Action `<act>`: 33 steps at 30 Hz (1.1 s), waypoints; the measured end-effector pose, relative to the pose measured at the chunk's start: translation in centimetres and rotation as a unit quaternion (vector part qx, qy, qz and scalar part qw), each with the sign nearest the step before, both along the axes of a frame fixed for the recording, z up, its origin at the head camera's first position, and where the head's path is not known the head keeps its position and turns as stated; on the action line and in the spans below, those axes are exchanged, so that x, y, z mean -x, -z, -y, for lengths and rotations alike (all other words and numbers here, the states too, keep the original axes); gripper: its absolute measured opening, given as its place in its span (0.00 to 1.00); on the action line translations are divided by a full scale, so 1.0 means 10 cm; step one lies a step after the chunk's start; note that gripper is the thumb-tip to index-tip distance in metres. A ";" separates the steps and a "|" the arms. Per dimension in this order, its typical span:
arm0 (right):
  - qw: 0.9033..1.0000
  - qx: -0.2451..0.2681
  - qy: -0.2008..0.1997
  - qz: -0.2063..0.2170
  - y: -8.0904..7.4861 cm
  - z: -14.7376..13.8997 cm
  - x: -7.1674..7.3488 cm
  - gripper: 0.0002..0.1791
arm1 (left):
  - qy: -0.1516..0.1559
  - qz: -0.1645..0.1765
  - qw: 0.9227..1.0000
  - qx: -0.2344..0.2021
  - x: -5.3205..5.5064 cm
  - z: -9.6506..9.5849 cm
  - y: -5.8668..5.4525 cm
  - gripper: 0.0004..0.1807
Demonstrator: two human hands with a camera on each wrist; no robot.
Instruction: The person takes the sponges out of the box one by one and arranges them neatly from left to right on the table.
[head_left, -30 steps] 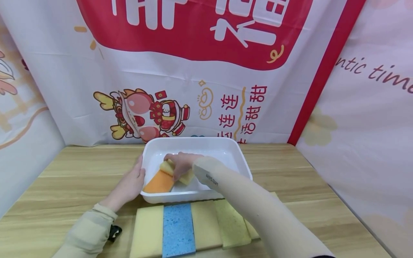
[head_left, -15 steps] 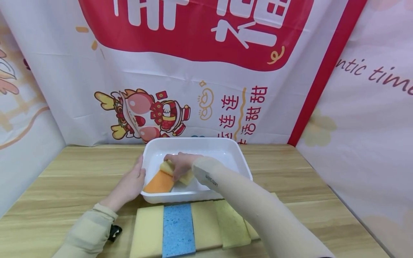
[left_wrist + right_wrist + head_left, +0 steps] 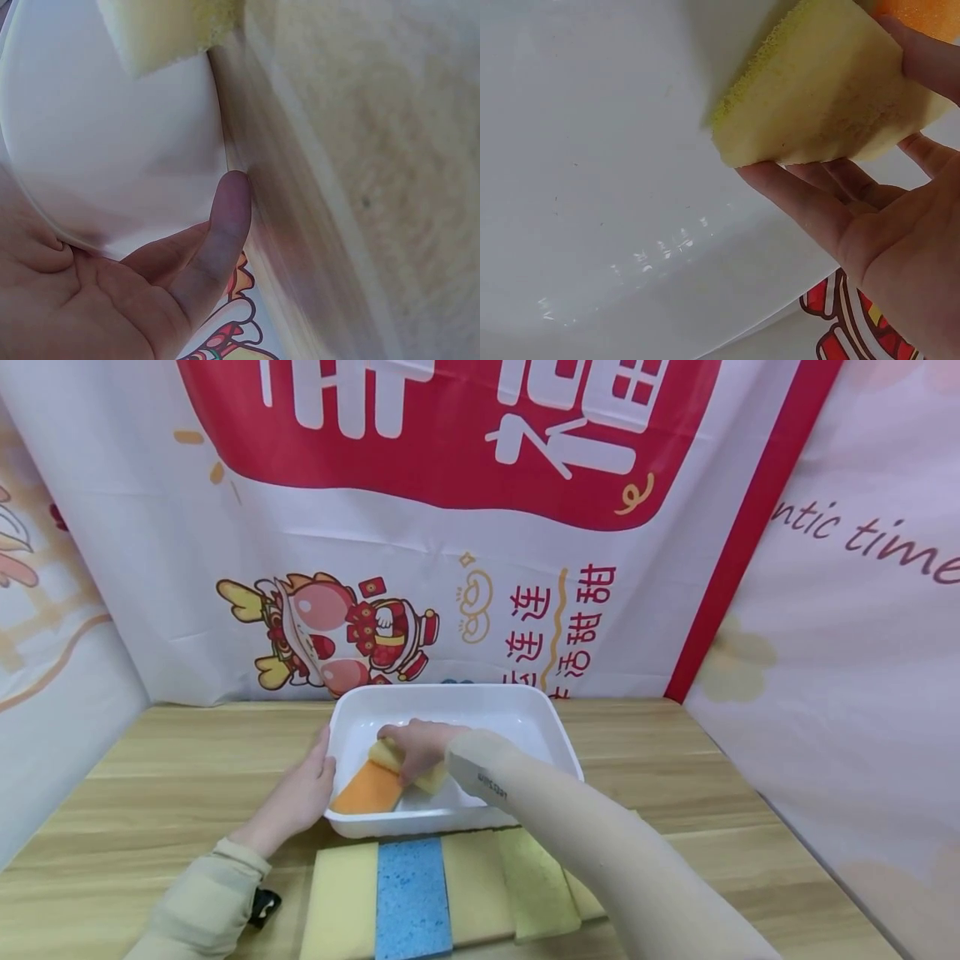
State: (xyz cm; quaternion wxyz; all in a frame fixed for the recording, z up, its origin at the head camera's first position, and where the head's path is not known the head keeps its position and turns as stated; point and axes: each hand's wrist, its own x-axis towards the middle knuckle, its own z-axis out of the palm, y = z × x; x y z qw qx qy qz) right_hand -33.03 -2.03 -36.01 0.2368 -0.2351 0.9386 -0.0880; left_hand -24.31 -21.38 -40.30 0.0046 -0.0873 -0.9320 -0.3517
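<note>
A white plastic tray (image 3: 457, 821) stands on the wooden table. Inside it, at the left, my right hand (image 3: 423, 745) holds a pale yellow sponge (image 3: 817, 97) with a rough yellow layer, pinched between thumb and fingers at its edges. Beside that sponge, in the tray's near left corner, lies an orange sponge (image 3: 369, 789); the two look to be touching. My left hand (image 3: 303, 789) rests with extended fingers against the outside of the tray's left wall. In the left wrist view, the left thumb and palm show next to the wall.
A row of sponges lies in front of the tray: pale yellow (image 3: 341, 902), blue (image 3: 412, 897), another pale yellow (image 3: 480, 889) and an olive-yellow one (image 3: 542, 893). My right forearm covers the row's right part. A printed cloth (image 3: 420, 518) hangs behind the table.
The head view has shifted slightly. Both hands and the sponges keep their places relative to the tray.
</note>
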 end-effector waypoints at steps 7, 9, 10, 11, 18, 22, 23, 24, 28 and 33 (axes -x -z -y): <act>0.997 -0.020 -0.057 -0.038 0.01 0.00 0.01 0.44 | 0.001 -0.004 1.000 -0.001 -0.01 0.01 0.02 0.32; 0.996 -0.022 -0.069 -0.045 0.01 -0.01 0.03 0.44 | 0.000 -0.002 1.000 -0.004 -0.01 0.01 0.02 0.32; 0.996 -0.023 -0.075 -0.049 0.01 -0.02 0.04 0.44 | 0.000 -0.002 1.000 -0.005 0.00 0.01 0.03 0.32; 0.995 -0.023 -0.078 -0.051 0.02 -0.02 0.05 0.44 | 0.000 -0.002 1.000 -0.006 0.00 0.02 0.03 0.32; 0.995 -0.026 -0.084 -0.048 -0.01 -0.10 0.08 0.43 | -0.001 -0.001 1.000 -0.008 0.00 0.02 0.03 0.33; 0.995 -0.033 -0.082 -0.050 -0.05 -0.13 0.06 0.42 | 0.001 0.001 1.000 -0.007 -0.01 0.02 0.01 0.33; 0.995 -0.036 -0.078 -0.050 -0.06 -0.13 0.06 0.42 | 0.001 0.001 1.000 -0.007 0.00 0.03 0.01 0.32; 0.995 -0.038 -0.078 -0.052 -0.07 -0.14 0.06 0.41 | 0.001 0.000 1.000 -0.008 0.00 0.03 0.02 0.32; 0.995 -0.041 -0.075 -0.059 -0.09 -0.18 0.05 0.41 | 0.001 -0.002 1.000 -0.012 0.00 0.04 0.03 0.32; 0.993 -0.042 -0.086 -0.068 -0.13 -0.27 0.03 0.41 | 0.002 0.003 1.000 -0.011 0.01 0.02 0.03 0.33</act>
